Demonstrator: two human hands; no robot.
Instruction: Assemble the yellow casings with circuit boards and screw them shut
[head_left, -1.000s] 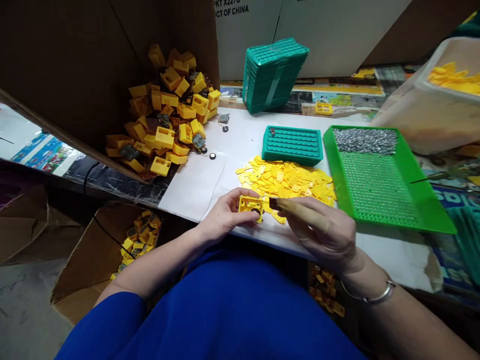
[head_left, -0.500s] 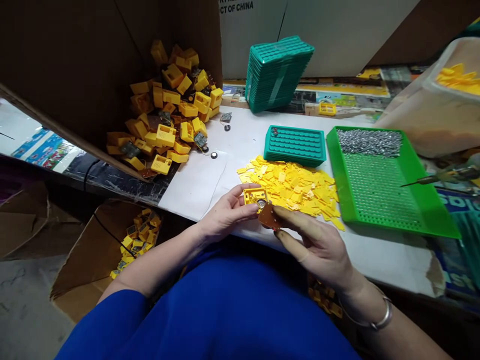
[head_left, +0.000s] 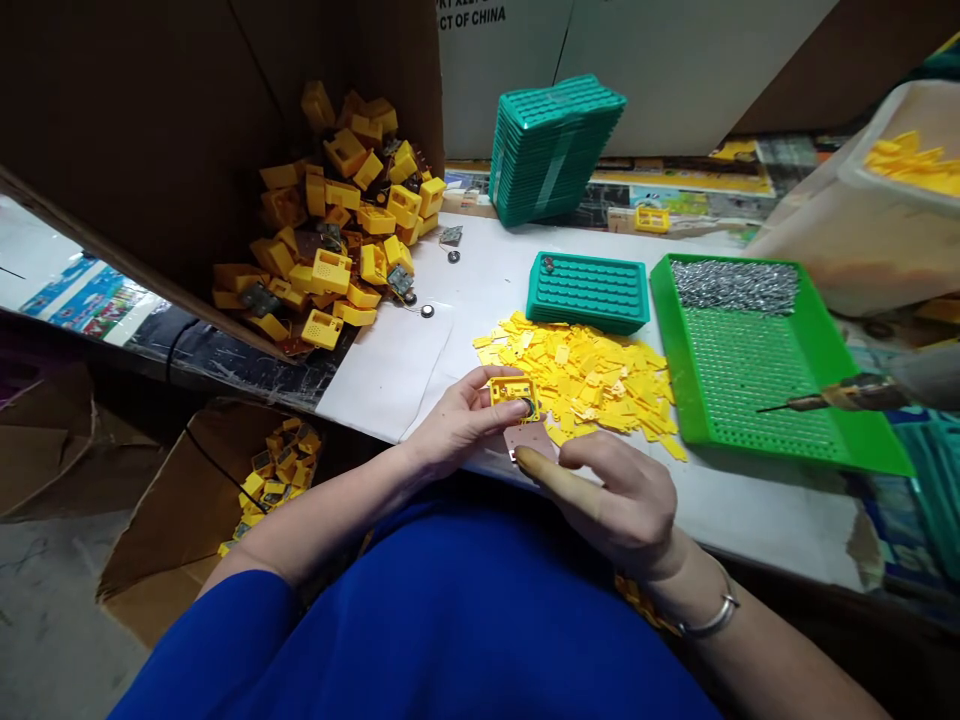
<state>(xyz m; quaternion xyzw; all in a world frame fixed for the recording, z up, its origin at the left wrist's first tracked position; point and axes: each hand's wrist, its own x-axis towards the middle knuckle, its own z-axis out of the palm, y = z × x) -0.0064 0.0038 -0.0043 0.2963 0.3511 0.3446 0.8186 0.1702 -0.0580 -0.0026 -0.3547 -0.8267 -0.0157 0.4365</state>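
My left hand (head_left: 456,422) is closed around a small open yellow plastic casing (head_left: 504,386). Its thumb presses on a dark round part, apparently a speaker, inside the casing. Just below the casing's near edge is a brown circuit board (head_left: 534,436), its face turned up. My right hand (head_left: 622,500) pinches the board's lower edge between thumb and fingers; part of the board is hidden by them. A heap of flat yellow plastic pieces (head_left: 600,385) lies on the table right behind both hands.
A cardboard box (head_left: 135,180) at left holds many yellow casings (head_left: 330,270). Teal trays (head_left: 589,290) stand behind the heap, with a taller stack (head_left: 551,150) farther back. A green tray (head_left: 757,370) carries screws (head_left: 739,285); a screwdriver tip (head_left: 795,403) hangs over it.
The circuit board has turned from tilted to nearly flat and swung down below the casing. My right hand has moved left and lower. The left thumb has shifted onto the round part.
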